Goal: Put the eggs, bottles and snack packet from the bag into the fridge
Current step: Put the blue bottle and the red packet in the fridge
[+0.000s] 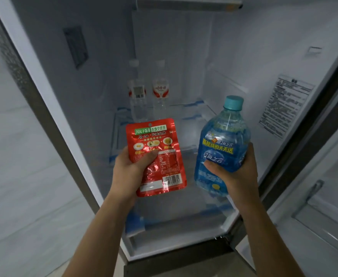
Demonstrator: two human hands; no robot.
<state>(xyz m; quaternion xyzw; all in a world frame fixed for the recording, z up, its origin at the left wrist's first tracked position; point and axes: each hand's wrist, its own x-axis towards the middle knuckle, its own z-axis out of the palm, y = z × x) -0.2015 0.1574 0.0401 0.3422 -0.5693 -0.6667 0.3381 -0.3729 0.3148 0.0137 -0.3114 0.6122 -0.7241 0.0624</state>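
Observation:
My left hand [131, 168] holds a red foil snack packet [160, 148] upright in front of the open fridge. My right hand [236, 172] grips a blue drink bottle [222, 144] with a teal cap, tilted slightly left. Both are held above the front of a glass shelf [192, 120]. At the back of that shelf stand two clear water bottles with red-and-white labels, one on the left [137, 92] and one on the right [160, 90]. No eggs and no bag are in view.
The fridge's inside is white, with a vent panel [76, 47] on its left wall and a printed sticker [284, 102] on its right wall. A lower glass shelf [184, 220] lies below my hands. The open door with its bin [324, 220] stands at the right.

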